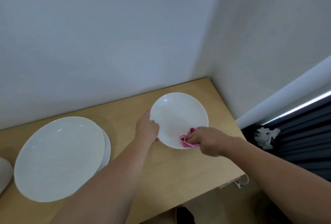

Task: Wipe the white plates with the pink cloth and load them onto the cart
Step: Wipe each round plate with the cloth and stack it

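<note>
A white plate (177,114) is held tilted above the wooden table (188,170), near the back right corner. My left hand (147,128) grips its left rim, thumb on the inner face. My right hand (206,138) presses a bunched pink cloth (186,138) against the plate's lower right inside edge. A stack of several larger white plates (59,157) rests on the table at the left. No cart is in view.
White walls close the table at the back and right. Another white dish edge (4,173) shows at the far left. Right of the table is a dark bin or bag with crumpled white paper (266,137). A white cable (240,183) hangs off the table's right front corner.
</note>
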The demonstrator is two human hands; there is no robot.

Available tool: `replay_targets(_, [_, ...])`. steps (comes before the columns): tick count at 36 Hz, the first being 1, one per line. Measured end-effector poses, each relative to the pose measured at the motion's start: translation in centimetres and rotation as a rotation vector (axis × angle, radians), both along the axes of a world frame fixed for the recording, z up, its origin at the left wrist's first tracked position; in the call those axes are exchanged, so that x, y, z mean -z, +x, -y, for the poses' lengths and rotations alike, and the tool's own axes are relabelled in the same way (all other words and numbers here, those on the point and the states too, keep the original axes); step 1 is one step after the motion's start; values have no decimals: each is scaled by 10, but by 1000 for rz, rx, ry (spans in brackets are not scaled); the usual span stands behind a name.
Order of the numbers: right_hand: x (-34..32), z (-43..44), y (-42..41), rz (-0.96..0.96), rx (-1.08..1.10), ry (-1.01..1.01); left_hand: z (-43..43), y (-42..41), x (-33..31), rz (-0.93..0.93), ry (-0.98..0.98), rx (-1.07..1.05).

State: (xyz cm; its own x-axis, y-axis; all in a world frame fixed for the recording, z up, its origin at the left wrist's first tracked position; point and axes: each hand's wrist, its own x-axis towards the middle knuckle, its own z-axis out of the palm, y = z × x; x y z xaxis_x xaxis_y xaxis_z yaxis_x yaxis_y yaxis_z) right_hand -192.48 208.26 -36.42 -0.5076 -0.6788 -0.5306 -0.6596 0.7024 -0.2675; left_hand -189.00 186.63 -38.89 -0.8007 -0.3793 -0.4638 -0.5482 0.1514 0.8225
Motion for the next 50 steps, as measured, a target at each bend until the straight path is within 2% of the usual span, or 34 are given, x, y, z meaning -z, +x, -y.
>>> replay_targets(7, [-13, -16, -2, -203, -18, 132, -3, 5, -7, -7, 21, 47])
replay_targets(11, [-23, -36, -6, -257, 173, 99, -1, 5, -9, 29, -29, 115])
replay_targets(13, [-26, -45, -10, -191, 388, 29, 0, 5, -9, 47, -83, 135])
replay_targets(16, [-33, -51, -13, 25, 712, -135, 1, 5, -7, 51, -236, 191])
replay_targets(19, [-33, -47, -15, 149, 862, -242, 3, -1, -4, 52, -443, 241])
replay_targets(22, [-25, -43, -16, 185, 863, -212, 2, -5, -5, 50, -430, 188])
replay_targets(25, [-20, -43, -15, 318, 924, -337, 0, -7, -8, 57, -465, 180])
replay_targets(29, [-14, -52, -15, 391, 870, -457, 0, -10, -11, 157, -593, 221])
replay_targets(31, [-15, -55, -14, 338, 831, -536, 0, -10, -11, 196, -604, 206])
replay_targets(33, [-15, -54, -15, 120, 758, -546, 0, -10, -9, 221, -592, 179])
replay_targets(36, [-12, -39, -18, -67, 454, -518, 1, -11, -7, 228, -572, 163])
replay_targets(39, [-6, -21, -15, -198, 0, -180, 2, -13, -7, 217, -569, 171])
replay_targets(41, [-1, -23, -9, -269, -131, -51, 2, -13, -9, 221, -564, 176])
replay_targets(43, [-1, -35, -5, -293, -49, -67, 0, -13, -11, 224, -551, 201])
replay_targets(47, [-4, -59, -8, -363, 288, -149, -1, -13, -16, 235, -497, 194])
replay_targets(50, [-6, -64, -11, -239, 589, -237, -1, -18, -24, 248, -494, 174])
